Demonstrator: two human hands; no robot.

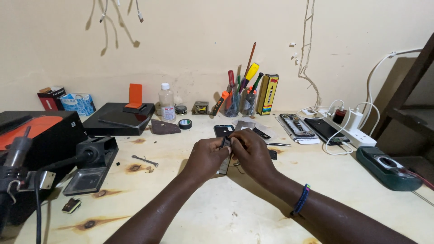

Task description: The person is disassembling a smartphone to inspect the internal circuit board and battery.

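Note:
My left hand [205, 158] and my right hand [254, 153] meet over the middle of the pale wooden table [226, 212]. Together they pinch a small dark phone part [225, 156], a thin strip that hangs down between the fingers. Its exact shape is hidden by my fingers. A bead bracelet [302, 200] circles my right wrist. Just behind the hands lie a dark phone back [223, 130] and a grey flat panel [246, 125].
Screwdrivers stand in cups [239, 101] by the wall, beside a clear bottle [166, 103] and a tape roll [185, 124]. An opened phone [296, 125] and a white power strip [350, 126] sit at right, a green device [389, 168] nearer. Black equipment [36, 149] crowds the left.

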